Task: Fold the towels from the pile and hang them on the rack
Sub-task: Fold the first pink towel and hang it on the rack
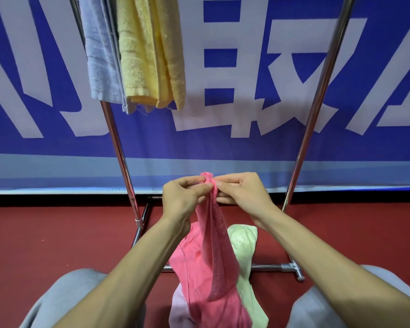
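Mid-frame, my left hand and right hand pinch the pink towel, its bunched, nubby length hanging down.

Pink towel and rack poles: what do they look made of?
The pink towel looks like soft terry cloth: matte, with a nubbly looped band along one edge and loose threads. The rack poles appear to be polished or chromed metal tubing, shiny with bright reflected streaks. Which metal it is cannot be told.
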The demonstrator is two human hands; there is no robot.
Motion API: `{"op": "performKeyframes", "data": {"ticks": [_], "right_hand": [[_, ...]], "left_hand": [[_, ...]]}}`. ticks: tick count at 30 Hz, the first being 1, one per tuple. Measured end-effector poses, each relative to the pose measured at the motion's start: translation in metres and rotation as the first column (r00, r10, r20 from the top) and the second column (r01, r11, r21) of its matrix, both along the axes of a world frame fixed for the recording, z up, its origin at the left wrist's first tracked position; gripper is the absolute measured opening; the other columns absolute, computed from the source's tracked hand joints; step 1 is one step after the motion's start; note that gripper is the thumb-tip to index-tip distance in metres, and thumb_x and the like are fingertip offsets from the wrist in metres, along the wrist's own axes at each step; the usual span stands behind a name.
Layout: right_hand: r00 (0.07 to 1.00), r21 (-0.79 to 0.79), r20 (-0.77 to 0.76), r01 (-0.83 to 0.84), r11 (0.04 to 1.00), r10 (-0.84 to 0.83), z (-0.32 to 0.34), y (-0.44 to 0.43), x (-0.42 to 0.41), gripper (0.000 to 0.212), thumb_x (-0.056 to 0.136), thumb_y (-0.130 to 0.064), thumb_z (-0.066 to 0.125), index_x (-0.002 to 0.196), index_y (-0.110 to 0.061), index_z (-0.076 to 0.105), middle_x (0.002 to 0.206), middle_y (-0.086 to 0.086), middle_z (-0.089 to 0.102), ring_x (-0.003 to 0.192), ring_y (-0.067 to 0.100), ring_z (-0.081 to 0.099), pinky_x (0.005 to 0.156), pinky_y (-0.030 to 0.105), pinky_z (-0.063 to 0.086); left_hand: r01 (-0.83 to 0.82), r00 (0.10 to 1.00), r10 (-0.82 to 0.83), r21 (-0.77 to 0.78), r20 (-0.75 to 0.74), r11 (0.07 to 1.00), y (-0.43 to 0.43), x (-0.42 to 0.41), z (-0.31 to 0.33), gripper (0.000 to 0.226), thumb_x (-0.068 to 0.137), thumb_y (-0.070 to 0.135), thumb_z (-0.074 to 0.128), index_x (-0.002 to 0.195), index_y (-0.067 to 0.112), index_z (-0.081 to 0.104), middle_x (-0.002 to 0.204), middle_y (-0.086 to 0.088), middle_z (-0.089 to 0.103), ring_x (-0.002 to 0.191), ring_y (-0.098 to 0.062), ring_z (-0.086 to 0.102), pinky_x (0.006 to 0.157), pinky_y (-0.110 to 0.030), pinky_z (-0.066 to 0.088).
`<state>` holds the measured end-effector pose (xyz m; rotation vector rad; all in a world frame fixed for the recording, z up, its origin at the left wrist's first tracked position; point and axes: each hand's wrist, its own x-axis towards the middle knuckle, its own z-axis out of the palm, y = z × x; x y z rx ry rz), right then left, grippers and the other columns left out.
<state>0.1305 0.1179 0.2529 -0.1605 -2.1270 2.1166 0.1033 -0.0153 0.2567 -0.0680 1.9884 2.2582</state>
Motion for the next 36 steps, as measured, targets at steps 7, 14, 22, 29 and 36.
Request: {"op": "performKeyframes", "data": {"ticks": [7, 14, 22, 29, 36], "right_hand": [[0.998, 0.016, -0.059, 0.023, 1.0, -0.022, 0.007, 0.009, 0.001, 0.015, 0.089, -0.005, 0.064, 0.102, -0.002, 0.071, 0.077, 0.0, 0.074, 0.073, 0.009, 0.071, 0.077, 0.026, 0.059], [0.992, 0.126, -0.114, 0.077, 0.989, -0.063, 0.009, 0.014, 0.003, 0.016, 0.078, -0.007, 0.076, 0.094, -0.006, 0.074, 0.086, 0.012, 0.076, 0.085, 0.026, 0.072, 0.081, 0.034, 0.059], [0.998, 0.162, -0.055, 0.027, 0.986, -0.018, 0.011, 0.026, -0.002, 0.015, 0.087, -0.007, 0.067, 0.099, -0.001, 0.071, 0.083, 0.011, 0.074, 0.076, 0.019, 0.069, 0.079, 0.033, 0.06], [0.968, 0.268, -0.172, -0.134, 0.954, 0.184, 0.025, 0.033, 0.007, 0.018, 0.09, 0.006, 0.056, 0.098, -0.003, 0.069, 0.091, 0.012, 0.071, 0.08, 0.015, 0.066, 0.073, 0.024, 0.055], [0.96, 0.233, -0.229, -0.108, 0.966, 0.163, 0.025, 0.044, 0.007, 0.019, 0.09, 0.005, 0.056, 0.101, -0.003, 0.07, 0.098, 0.012, 0.072, 0.087, 0.014, 0.067, 0.074, 0.023, 0.053]], "left_hand": [[0.169, 0.975, -0.189, -0.163, -0.114, 0.972, -0.01, 0.007, 0.01, 0.066, 0.074, -0.028, 0.042, 0.127, 0.009, 0.055, 0.094, -0.002, 0.075, 0.074, -0.008, 0.07, 0.065, -0.016, 0.052], [0.261, 0.937, -0.305, -0.239, -0.172, 0.935, -0.009, 0.026, 0.024, 0.07, 0.08, -0.025, 0.035, 0.142, 0.009, 0.038, 0.108, -0.007, 0.069, 0.045, 0.008, 0.059, 0.038, -0.004, 0.031], [0.261, 0.937, -0.304, -0.234, -0.171, 0.936, -0.014, 0.004, 0.01, 0.064, 0.076, -0.021, 0.05, 0.129, 0.015, 0.053, 0.096, 0.001, 0.075, 0.092, -0.013, 0.065, 0.079, -0.025, 0.052], [0.143, 0.819, -0.439, -0.609, -0.369, 0.78, -0.032, -0.01, 0.017, 0.069, 0.071, 0.033, 0.081, 0.131, 0.032, 0.049, 0.125, 0.01, 0.051, 0.113, -0.004, 0.049, 0.094, -0.02, 0.038], [0.238, 0.811, -0.425, -0.438, -0.401, 0.867, -0.027, -0.01, 0.013, 0.022, 0.079, 0.034, 0.073, 0.081, 0.015, 0.062, 0.074, 0.001, 0.064, 0.07, -0.012, 0.056, 0.07, -0.04, 0.048]]}}
